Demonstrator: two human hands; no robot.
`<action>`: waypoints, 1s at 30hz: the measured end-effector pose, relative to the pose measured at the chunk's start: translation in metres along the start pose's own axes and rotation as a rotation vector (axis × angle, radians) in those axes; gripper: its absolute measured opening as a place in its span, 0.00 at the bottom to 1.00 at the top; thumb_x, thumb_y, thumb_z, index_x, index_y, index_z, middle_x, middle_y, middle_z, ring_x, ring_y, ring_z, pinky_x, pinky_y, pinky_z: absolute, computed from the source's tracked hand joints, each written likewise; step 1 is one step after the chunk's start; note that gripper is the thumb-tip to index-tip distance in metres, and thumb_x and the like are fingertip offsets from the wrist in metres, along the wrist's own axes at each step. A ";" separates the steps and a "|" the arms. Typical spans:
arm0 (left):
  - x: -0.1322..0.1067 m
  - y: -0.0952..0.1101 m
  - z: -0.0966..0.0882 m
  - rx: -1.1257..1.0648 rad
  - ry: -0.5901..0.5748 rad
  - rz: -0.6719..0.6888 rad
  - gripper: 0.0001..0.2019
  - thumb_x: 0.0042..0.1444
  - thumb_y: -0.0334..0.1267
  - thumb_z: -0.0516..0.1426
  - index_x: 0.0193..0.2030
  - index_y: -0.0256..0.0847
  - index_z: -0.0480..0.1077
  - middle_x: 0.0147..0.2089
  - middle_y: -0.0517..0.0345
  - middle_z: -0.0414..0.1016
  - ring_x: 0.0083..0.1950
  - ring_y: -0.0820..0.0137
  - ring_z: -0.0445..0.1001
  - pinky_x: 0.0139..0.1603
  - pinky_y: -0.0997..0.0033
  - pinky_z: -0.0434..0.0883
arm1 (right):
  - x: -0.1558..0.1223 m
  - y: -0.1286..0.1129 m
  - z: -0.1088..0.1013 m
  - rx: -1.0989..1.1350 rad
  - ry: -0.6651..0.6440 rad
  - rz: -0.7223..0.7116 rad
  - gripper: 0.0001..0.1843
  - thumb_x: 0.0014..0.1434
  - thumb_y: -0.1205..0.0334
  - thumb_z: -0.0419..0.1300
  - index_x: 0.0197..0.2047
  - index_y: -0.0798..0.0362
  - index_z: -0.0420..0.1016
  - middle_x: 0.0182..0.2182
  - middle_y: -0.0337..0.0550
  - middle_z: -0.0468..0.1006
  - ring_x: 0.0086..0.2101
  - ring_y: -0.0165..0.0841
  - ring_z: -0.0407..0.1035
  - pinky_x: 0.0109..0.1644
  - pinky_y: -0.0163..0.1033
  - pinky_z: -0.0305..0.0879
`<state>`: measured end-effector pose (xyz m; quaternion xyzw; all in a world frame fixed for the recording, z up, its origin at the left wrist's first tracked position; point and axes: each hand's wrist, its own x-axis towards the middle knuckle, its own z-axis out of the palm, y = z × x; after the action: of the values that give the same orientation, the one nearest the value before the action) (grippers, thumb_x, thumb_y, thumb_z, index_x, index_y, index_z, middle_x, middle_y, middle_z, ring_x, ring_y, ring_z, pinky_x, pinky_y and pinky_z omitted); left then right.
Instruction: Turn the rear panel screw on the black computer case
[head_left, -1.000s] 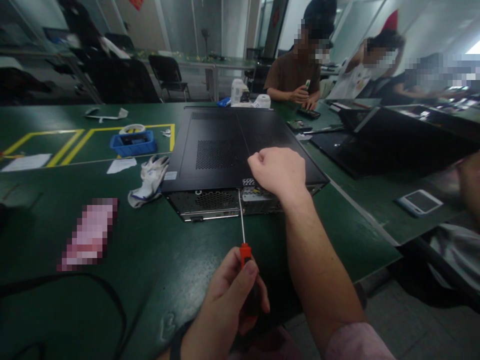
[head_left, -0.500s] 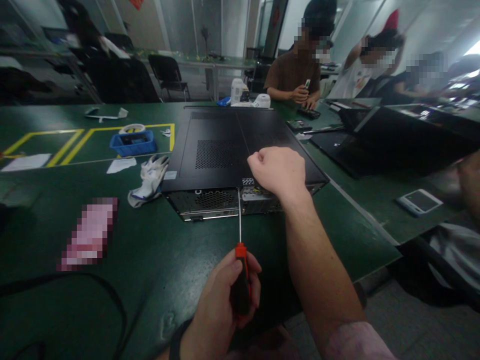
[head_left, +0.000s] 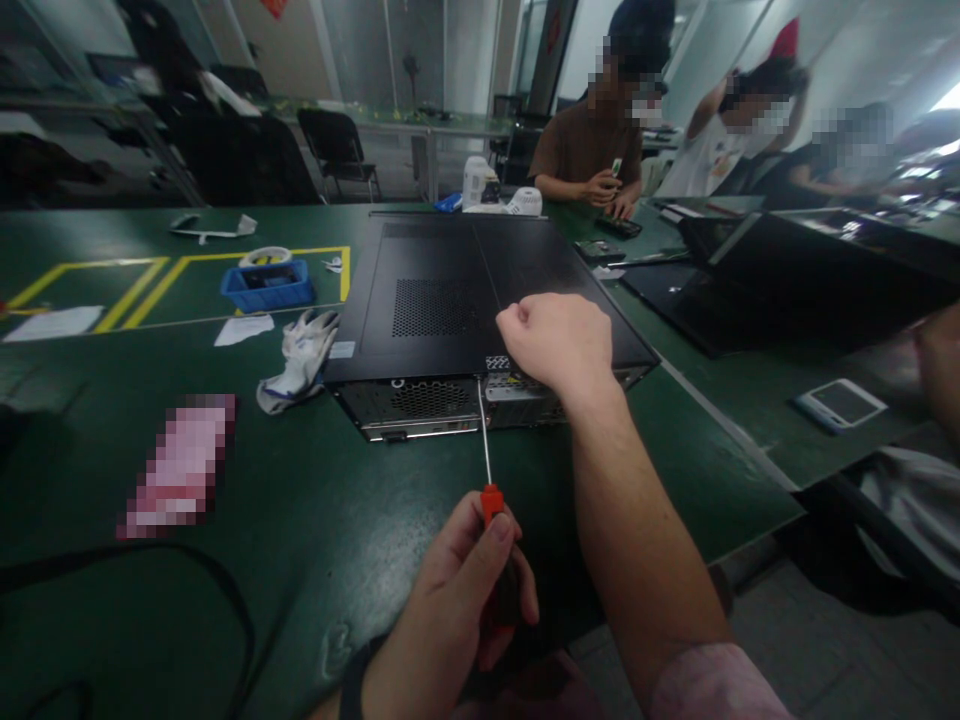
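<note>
A black desktop computer case (head_left: 465, 290) lies flat on the green table (head_left: 315, 500), its rear panel facing me. My left hand (head_left: 457, 600) is closed around the red-and-black handle of a screwdriver (head_left: 487, 470). The thin shaft runs up to the top edge of the rear panel, where the tip meets the case. My right hand (head_left: 559, 345) is a closed fist resting on the lid near its rear edge, just right of the screwdriver tip. Nothing shows inside the fist.
A white work glove (head_left: 300, 360) lies left of the case, with a blue tray (head_left: 266, 285) and tape roll behind it. A phone (head_left: 838, 403) lies at the right. Other people sit at the far side with laptops. A dark cable (head_left: 187, 570) curves at the near left.
My left hand has shifted its hold on the screwdriver handle, which rocked slightly left and then back right. My right fist and the case have stayed put.
</note>
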<state>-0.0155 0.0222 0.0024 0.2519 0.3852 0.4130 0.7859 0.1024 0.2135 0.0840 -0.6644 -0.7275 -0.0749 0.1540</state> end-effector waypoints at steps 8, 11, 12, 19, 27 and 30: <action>-0.004 0.003 -0.001 -0.029 0.055 -0.010 0.24 0.62 0.63 0.56 0.42 0.41 0.69 0.20 0.63 0.71 0.17 0.78 0.55 0.16 0.81 0.50 | 0.000 0.001 0.000 -0.002 -0.004 0.004 0.24 0.67 0.52 0.50 0.39 0.51 0.87 0.37 0.55 0.86 0.38 0.47 0.79 0.42 0.46 0.67; -0.007 0.004 -0.001 -0.033 0.045 -0.018 0.23 0.63 0.61 0.58 0.42 0.40 0.70 0.23 0.62 0.73 0.19 0.79 0.59 0.17 0.82 0.54 | 0.000 0.001 0.001 -0.001 0.004 -0.002 0.24 0.66 0.52 0.50 0.38 0.51 0.87 0.37 0.55 0.86 0.37 0.46 0.79 0.41 0.46 0.67; -0.008 0.004 -0.001 -0.031 0.046 -0.017 0.23 0.63 0.61 0.59 0.42 0.41 0.70 0.24 0.62 0.74 0.19 0.79 0.59 0.17 0.83 0.54 | 0.000 0.001 0.001 -0.001 0.005 -0.004 0.24 0.66 0.52 0.50 0.38 0.51 0.87 0.37 0.55 0.86 0.37 0.46 0.79 0.41 0.46 0.66; -0.001 -0.002 -0.003 -0.015 -0.024 0.014 0.27 0.57 0.66 0.64 0.39 0.45 0.62 0.25 0.67 0.74 0.12 0.83 0.52 0.11 0.84 0.50 | 0.000 0.000 0.000 -0.013 -0.005 0.005 0.23 0.66 0.52 0.50 0.39 0.50 0.88 0.38 0.55 0.87 0.37 0.46 0.79 0.41 0.46 0.67; -0.001 0.000 -0.002 0.017 0.013 0.001 0.26 0.60 0.66 0.61 0.42 0.43 0.65 0.23 0.66 0.74 0.13 0.82 0.56 0.12 0.84 0.54 | 0.000 0.000 0.000 -0.001 -0.010 0.009 0.24 0.67 0.52 0.50 0.38 0.51 0.87 0.37 0.55 0.87 0.38 0.47 0.79 0.42 0.47 0.67; -0.002 0.002 -0.001 -0.019 0.014 -0.009 0.23 0.61 0.61 0.60 0.42 0.40 0.70 0.23 0.62 0.74 0.16 0.80 0.59 0.13 0.83 0.56 | 0.000 0.000 -0.001 0.003 -0.008 0.005 0.24 0.67 0.52 0.50 0.38 0.51 0.87 0.37 0.55 0.87 0.38 0.47 0.79 0.42 0.47 0.67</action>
<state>-0.0178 0.0217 0.0047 0.2398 0.3876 0.4150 0.7874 0.1022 0.2130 0.0847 -0.6663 -0.7265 -0.0706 0.1524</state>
